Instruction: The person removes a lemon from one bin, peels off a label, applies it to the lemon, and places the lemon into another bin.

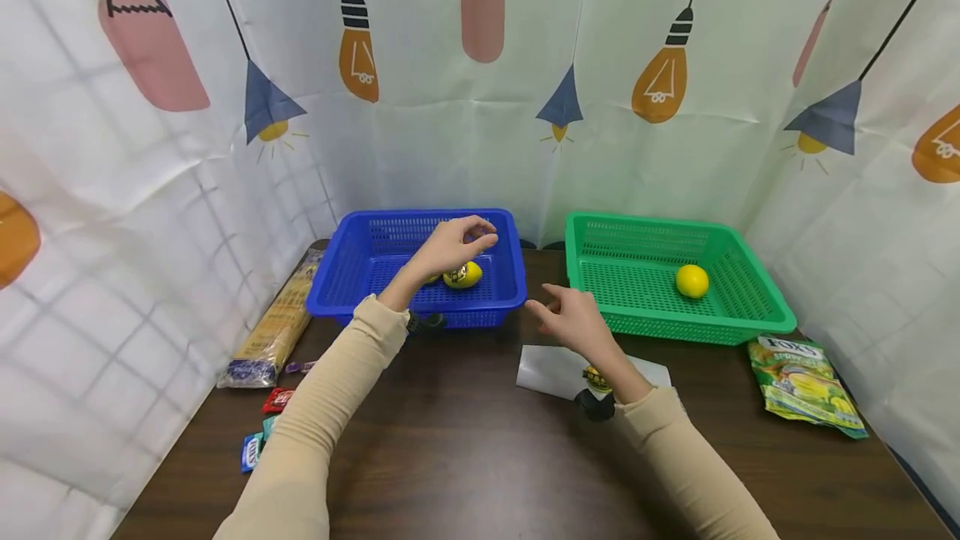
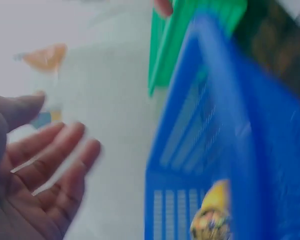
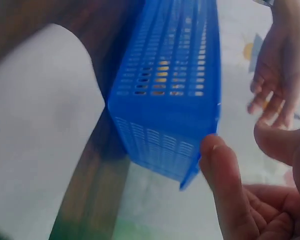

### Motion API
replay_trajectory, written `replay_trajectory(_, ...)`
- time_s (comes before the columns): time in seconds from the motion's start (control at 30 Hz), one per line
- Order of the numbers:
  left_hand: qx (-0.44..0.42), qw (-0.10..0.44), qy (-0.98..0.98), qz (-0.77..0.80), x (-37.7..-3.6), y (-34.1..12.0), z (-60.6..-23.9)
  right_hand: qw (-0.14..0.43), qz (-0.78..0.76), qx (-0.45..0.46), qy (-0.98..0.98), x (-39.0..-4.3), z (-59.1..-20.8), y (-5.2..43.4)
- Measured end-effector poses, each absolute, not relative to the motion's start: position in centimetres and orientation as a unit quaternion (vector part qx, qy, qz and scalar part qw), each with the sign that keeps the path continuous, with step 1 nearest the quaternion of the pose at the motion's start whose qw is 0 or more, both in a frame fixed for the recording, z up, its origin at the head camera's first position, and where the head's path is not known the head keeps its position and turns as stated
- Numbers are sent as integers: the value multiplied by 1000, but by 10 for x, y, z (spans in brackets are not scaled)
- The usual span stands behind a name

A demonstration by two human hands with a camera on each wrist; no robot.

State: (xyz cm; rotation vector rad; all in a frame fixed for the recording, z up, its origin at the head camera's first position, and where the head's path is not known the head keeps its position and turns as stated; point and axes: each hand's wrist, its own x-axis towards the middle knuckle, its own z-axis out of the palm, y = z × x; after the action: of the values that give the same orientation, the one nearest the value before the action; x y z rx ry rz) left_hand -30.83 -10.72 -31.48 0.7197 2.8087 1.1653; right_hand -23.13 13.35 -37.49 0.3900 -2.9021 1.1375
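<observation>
Over the blue basket [image 1: 420, 307] hovers my left hand [image 1: 453, 247], empty, its fingers spread and slightly bent in the left wrist view. Below it in the basket lie a yellow lemon-shaped thing with dark print [image 1: 462, 275] and another yellow piece, partly hidden by the wrist. My right hand [image 1: 573, 319] holds nothing, with loosely bent fingers, in front of the gap between the baskets. Beneath the right arm lies a white sheet [image 1: 546, 369], and a yellow-and-dark patterned thing [image 1: 596, 379] on it is partly covered by the wrist.
A green basket [image 1: 660, 325] at right holds a yellow ball-like fruit [image 1: 692, 282]. To its right lies a FOX'S sweets bag [image 1: 806, 386]. On the left are a long pasta packet [image 1: 281, 319], a red wrapper [image 1: 278, 400] and small blue packets [image 1: 252, 452]. A patterned curtain hangs behind.
</observation>
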Motion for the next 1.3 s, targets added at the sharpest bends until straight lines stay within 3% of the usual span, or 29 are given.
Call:
replay_trajectory(0.1, 268, 20, 860, 433, -284, -96, -321, 7, 360, 157, -920, -211, -378, 145)
replay_trajectory(0.23, 298, 94, 814, 490, -257, -79, -339, 5, 357, 180, -917, -185, -385, 161)
replay_trajectory(0.47, 297, 222, 763, 529, -233, -49, -381, 2, 343, 209, -916, -156, -398, 185)
replay_trajectory(0.67, 271, 297, 721, 565, -220, -32, -416, -7, 344, 231, -910, -139, -416, 193)
replay_trajectory(1.0, 215, 331, 662, 637, -219, -11, -438, -56, 372, 269, -886, -130, -432, 194)
replay_trajectory(1.3, 121, 300, 623, 713, -242, 13, -439, -157, 347, 294, -877, -152, -397, 215)
